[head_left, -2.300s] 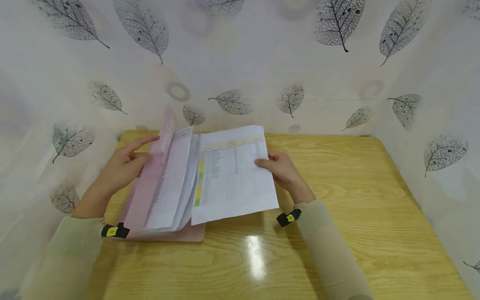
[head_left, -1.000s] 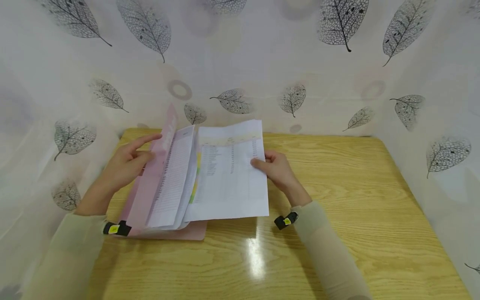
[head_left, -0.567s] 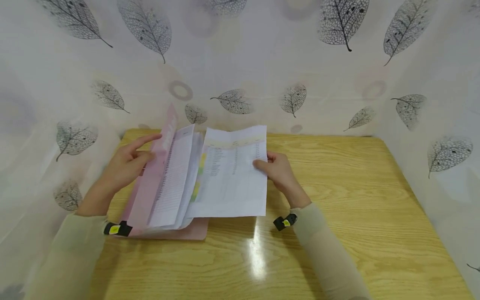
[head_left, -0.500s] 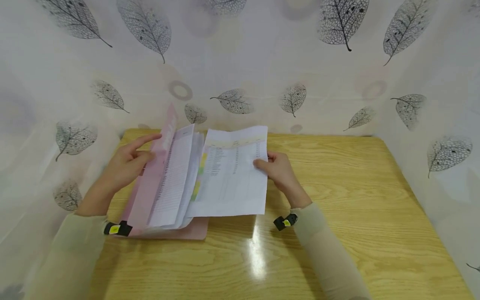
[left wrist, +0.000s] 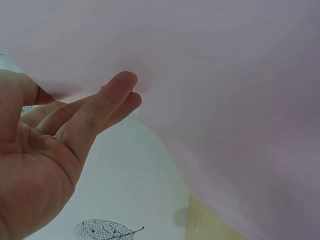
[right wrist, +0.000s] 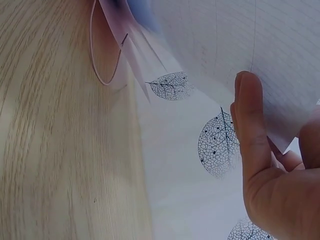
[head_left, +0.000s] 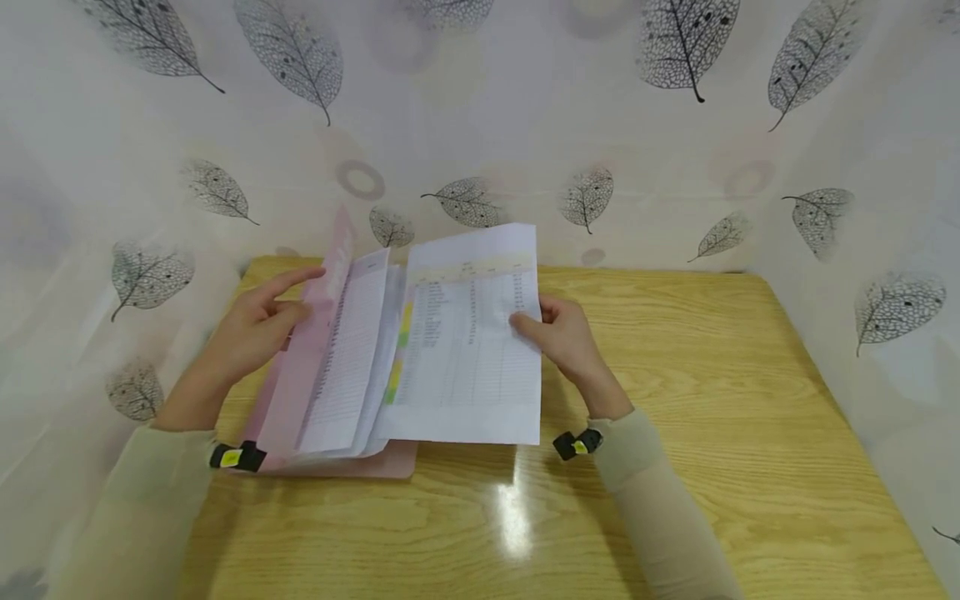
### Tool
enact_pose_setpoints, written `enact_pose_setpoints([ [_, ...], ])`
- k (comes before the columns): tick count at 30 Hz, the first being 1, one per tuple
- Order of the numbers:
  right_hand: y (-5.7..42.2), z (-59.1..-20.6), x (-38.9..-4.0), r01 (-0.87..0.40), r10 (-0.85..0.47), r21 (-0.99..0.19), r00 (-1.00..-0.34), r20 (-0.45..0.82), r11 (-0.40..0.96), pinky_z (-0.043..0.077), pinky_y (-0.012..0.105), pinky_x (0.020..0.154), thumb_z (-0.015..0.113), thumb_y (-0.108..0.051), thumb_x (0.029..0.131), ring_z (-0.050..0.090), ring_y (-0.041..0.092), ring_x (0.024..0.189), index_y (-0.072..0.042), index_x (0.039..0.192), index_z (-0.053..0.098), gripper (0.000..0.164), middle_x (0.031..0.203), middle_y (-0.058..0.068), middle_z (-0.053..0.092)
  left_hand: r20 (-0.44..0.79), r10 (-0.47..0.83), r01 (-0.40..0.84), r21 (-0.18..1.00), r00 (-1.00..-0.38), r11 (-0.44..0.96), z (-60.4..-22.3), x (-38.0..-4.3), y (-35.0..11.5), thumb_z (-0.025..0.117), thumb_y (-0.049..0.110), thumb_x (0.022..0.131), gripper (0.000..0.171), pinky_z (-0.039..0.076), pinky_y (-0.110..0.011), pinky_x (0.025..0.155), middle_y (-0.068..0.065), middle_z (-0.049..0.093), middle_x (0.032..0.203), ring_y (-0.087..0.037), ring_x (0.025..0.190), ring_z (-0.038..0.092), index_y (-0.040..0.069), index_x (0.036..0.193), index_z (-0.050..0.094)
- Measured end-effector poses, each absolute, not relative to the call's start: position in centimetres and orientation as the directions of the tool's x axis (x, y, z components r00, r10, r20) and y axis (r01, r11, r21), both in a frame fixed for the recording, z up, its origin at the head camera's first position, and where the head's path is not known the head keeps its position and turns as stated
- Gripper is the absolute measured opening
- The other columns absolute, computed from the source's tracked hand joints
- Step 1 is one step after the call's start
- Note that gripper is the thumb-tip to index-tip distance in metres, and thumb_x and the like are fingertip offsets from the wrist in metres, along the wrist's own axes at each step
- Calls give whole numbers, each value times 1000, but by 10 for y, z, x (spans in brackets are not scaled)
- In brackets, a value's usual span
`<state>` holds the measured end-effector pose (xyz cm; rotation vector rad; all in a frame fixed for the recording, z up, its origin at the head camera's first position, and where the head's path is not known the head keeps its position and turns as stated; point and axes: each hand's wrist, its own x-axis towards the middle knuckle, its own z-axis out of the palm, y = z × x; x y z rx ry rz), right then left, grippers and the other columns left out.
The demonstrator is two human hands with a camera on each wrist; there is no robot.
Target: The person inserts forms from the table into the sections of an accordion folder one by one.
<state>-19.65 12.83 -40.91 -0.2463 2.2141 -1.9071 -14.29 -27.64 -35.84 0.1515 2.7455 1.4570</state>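
Note:
A pink folder lies at the left of the table with its cover lifted and tilted. My left hand holds that cover by its outer face, index finger and thumb on the visible side. In the left wrist view, fingers of the hand lie against the pink cover. Printed pages stand fanned inside. On the right, my right hand pinches the edge of a printed sheet with a table and yellow-green blocks, thumb in front. Its other fingers lie behind the paper.
The wooden table reaches well to the right of the folder. A white curtain printed with leaves surrounds the back and sides. Each wrist wears a black strap with a yellow mark.
The printed sheet's top edge has risen and the sheet has flattened out, its right edge shifting slightly right with my right hand. My left hand stays in place on the folder cover.

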Motion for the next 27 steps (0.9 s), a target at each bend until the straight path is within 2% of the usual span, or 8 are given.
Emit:
enact_pose_setpoints([
  [7,128,-413,-198,-13,-294,-988,-955,-32,152,63,30,72,67,-6,97,78,18,84,9,131,68,37,115,31,74,32,107,86,830,-994,551,-358,-143,-277,51,17,108,51,38,-29,50,10,35,56,-10,49,40,20,159,48],
  [13,124,-418,-202,19,-344,-991,-937,-64,131,64,32,72,66,-6,99,78,18,85,8,132,67,37,116,30,74,38,117,96,838,-992,537,-361,-143,-278,51,16,108,51,37,-30,49,10,34,56,-9,48,38,20,159,48],
  [22,127,-418,-205,71,-316,-991,-943,-104,113,64,33,72,67,-8,99,78,18,85,6,133,68,37,118,28,74,29,98,79,832,-995,550,-359,-143,-276,52,17,108,51,38,-29,49,10,36,55,-9,48,40,21,159,49],
  [27,129,-422,-211,75,-312,-990,-944,-109,119,63,31,73,66,-8,99,77,16,85,8,134,66,38,119,28,74,24,100,76,824,-995,561,-358,-143,-276,51,18,108,51,38,-29,50,9,36,55,-11,48,41,21,159,48],
])
